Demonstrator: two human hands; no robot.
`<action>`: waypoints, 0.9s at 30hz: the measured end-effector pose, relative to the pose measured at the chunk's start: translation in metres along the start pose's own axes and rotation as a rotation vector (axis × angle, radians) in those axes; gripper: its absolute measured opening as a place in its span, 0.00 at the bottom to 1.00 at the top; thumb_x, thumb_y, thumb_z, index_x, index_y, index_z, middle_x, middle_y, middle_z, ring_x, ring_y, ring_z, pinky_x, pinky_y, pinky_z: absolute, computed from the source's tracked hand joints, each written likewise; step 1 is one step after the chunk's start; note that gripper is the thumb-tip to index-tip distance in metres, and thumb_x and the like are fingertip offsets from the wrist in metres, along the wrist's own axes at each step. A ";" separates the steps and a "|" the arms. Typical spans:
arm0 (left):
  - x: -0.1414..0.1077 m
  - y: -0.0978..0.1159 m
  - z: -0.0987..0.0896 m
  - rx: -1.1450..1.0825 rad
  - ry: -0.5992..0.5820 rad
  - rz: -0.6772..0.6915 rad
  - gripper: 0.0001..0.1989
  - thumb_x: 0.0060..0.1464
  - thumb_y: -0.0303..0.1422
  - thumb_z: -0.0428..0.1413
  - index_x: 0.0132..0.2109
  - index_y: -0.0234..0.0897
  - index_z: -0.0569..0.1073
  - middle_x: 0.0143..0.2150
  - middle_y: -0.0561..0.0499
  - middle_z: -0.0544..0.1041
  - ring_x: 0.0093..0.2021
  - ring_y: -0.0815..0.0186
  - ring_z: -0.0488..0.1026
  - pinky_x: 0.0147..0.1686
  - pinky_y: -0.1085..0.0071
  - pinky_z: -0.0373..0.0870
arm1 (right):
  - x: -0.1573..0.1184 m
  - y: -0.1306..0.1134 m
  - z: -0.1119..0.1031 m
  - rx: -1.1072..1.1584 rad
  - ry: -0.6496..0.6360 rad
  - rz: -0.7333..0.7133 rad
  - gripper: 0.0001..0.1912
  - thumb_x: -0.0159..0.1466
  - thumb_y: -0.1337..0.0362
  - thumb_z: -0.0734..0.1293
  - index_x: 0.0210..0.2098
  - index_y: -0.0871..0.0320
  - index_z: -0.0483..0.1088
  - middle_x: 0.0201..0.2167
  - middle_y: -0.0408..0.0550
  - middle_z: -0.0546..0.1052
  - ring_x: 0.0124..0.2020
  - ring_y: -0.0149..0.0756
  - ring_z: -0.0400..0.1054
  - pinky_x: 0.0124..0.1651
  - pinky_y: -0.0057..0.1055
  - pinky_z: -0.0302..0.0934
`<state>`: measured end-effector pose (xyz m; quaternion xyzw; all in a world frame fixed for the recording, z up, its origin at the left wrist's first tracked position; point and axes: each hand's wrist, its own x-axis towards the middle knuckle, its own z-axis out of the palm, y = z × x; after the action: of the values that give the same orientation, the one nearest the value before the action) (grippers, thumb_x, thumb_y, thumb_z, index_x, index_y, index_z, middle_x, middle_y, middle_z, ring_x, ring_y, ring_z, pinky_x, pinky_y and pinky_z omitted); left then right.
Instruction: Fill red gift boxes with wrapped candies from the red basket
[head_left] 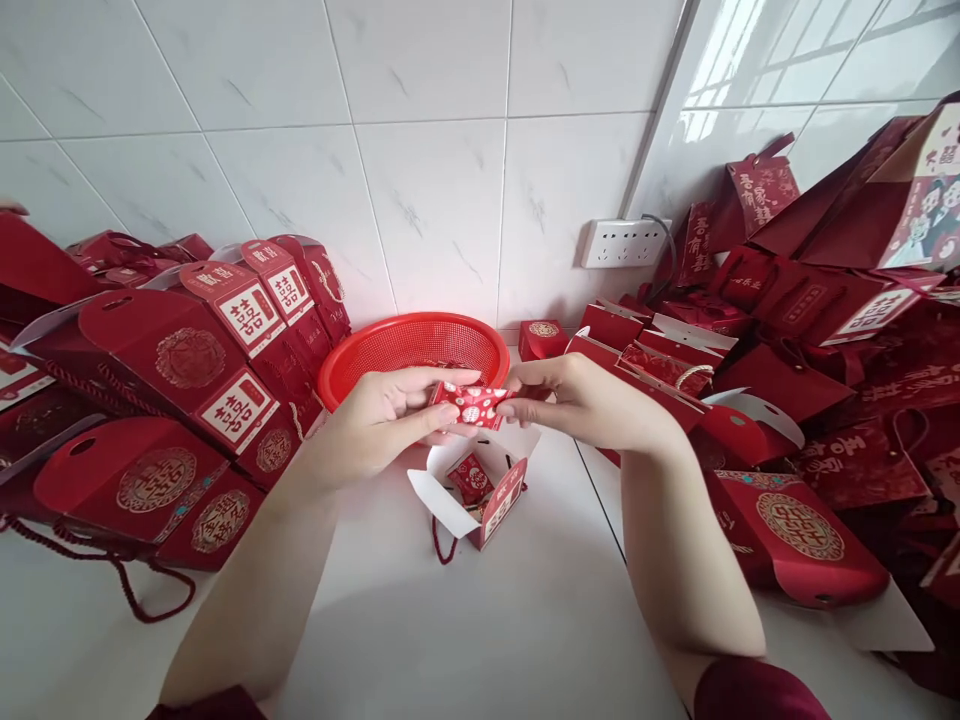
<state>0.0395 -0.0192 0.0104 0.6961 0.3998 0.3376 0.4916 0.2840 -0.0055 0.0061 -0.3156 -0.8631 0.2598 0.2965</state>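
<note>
Packet: a small, shiny red wrapped packet with white and pale pink printed patches [472,407], held up between both hands, in front of the basket and near the open box's far side; I cannot tell how high above the box it is.
Left hand: the left hand [390,412] pinches the packet's left end, thumb across the near face and fingers behind, a grip that seems meant to keep it flat and steady.
Right hand: the right hand [559,395] pinches the other end between thumb and fingertips, wrist bent sharply, probably so the printed face lies level between the two.
Open box: a small red-and-white cardboard gift box [502,515], upright on the smooth white tabletop [450,630], its white-lined flaps spread, which leaves its mouth clear; it sits centrally, likely for easy reach from either side.
Inside the box: a red printed square packet [472,478], with other small pieces too hidden to name.
Cord: a dark red twisted cord [444,552] hanging outside, away from the mouth.
Basket: a round, bright red plastic mesh basket [375,345] against the wall, its contents mostly hidden by the hands.
Sides: stacked red cardboard gift boxes on the left [176,355] and on the right [799,530], apparently pushed aside to leave the middle as working room.
</note>
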 end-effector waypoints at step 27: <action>0.003 -0.019 -0.001 0.880 -0.517 0.109 0.20 0.51 0.30 0.57 0.52 0.50 0.72 0.46 0.56 0.77 0.41 0.63 0.75 0.32 0.75 0.64 | -0.021 -0.021 0.001 -0.365 0.231 -0.117 0.05 0.69 0.64 0.65 0.40 0.55 0.74 0.34 0.44 0.80 0.32 0.34 0.72 0.36 0.31 0.64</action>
<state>0.0355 -0.0122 -0.0075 0.9176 0.3326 -0.0208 0.2166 0.2881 -0.0350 0.0116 -0.3410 -0.8729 0.0437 0.3461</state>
